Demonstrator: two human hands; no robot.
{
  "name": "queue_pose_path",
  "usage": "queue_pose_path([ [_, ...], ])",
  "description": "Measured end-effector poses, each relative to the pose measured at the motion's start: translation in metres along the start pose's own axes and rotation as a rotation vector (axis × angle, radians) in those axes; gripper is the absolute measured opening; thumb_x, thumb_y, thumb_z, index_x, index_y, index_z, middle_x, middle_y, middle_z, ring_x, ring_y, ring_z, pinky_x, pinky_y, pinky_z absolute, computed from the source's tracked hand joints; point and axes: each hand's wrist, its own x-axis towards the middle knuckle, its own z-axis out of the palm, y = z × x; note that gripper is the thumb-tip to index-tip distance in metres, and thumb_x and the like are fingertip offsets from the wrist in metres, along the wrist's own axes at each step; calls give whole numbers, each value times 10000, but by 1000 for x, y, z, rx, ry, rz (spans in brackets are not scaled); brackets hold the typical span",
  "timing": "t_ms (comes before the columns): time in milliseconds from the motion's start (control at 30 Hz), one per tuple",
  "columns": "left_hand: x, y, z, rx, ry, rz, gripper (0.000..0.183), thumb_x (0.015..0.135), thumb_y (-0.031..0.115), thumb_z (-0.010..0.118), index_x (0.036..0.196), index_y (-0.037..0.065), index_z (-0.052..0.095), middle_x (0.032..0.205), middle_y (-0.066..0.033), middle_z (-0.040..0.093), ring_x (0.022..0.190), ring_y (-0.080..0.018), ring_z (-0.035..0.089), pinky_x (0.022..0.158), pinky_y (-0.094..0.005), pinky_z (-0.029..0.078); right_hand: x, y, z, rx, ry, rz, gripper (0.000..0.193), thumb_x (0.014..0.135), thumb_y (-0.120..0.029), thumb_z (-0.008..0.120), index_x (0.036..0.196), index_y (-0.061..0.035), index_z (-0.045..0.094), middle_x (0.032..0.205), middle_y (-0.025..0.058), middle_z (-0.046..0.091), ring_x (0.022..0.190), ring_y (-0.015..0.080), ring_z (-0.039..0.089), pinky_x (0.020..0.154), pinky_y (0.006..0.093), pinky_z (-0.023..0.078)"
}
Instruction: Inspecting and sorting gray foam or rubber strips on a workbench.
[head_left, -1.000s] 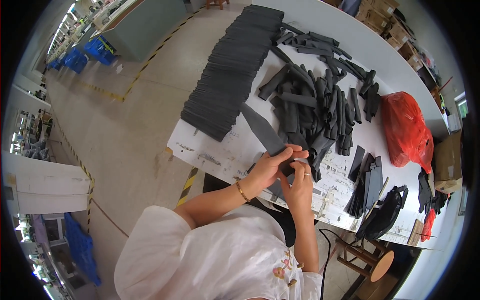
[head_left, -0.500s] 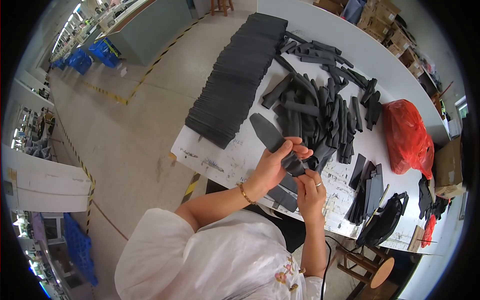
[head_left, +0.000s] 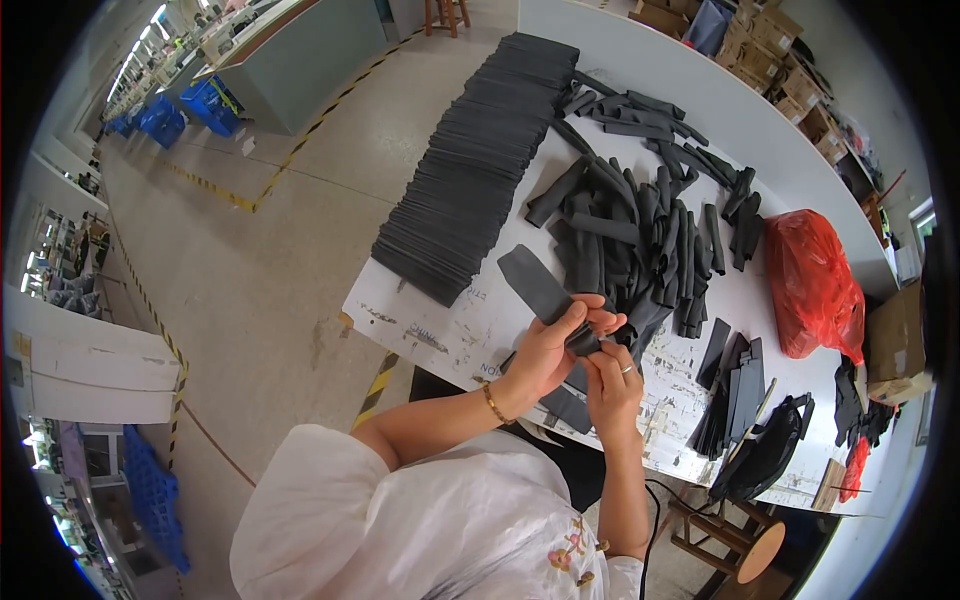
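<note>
A flat black fabric strip point(head_left: 535, 284) is held between my two hands above the table's near edge. My left hand point(head_left: 553, 345) grips its middle, thumb on top and fingers curled around it. My right hand point(head_left: 613, 382) pinches the lower end, which bends between the hands; the fingers partly hide that end. Just beyond lies a loose heap of black rolled or folded strips point(head_left: 610, 215). To the left of the heap, a long row of flat black strips point(head_left: 478, 165) overlaps tightly along the table edge. Another dark strip point(head_left: 567, 408) rests below my hands.
The white table point(head_left: 480, 345) has worn marks. On its right stand a red plastic bag point(head_left: 812, 285), a stack of grey-black strips point(head_left: 738, 385) and a black bag-like item point(head_left: 768, 455). A cardboard box point(head_left: 898, 345) sits at far right. A wooden stool point(head_left: 755, 550) stands below the table.
The strip's far end has dipped slightly and turned flatter toward me. My right hand has shifted a little left along the lower end. Both hands keep hold.
</note>
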Motion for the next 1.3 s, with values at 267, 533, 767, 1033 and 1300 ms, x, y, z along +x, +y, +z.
queue_pose_path([
  [267,1,1,-5,25,16,-6,298,1010,242,501,1189,15,573,1037,-121,695,1152,-312,605,1009,-395,461,-4,-5,9,35,15,117,130,796,36,699,884,5,608,944,138,626,735,286,616,645,333,499],
  [533,21,14,-14,28,9,108,378,1004,275,507,1253,-9,524,1244,-211,608,1242,-304,533,1109,-429,370,-20,-6,22,486,365,594,82,880,-30,674,867,2,600,1088,64,562,968,120,539,819,245,456],
  [767,13,-1,-11,-39,-159,28,332,1001,254,509,1211,3,562,1206,-177,635,1256,-338,519,1124,-448,358,-14,-3,6,1141,343,1029,135,905,-114,681,977,-5,650,962,21,619,817,66,543,734,232,466],
  [1033,16,20,-43,289,230,-47,283,929,160,651,1134,-35,640,1009,-103,677,885,-165,643,822,-284,519,-37,19,-7,466,308,821,140,913,-121,678,869,9,651,713,-39,565,652,32,438,598,191,361],
  [1300,-4,10,-101,962,319,58,223,837,47,711,1054,1,708,880,-21,681,772,-77,603,701,-216,488,-88,48,3,247,223,1010,146,880,-117,708,891,26,677,687,-3,600,633,62,484,587,231,412],
])
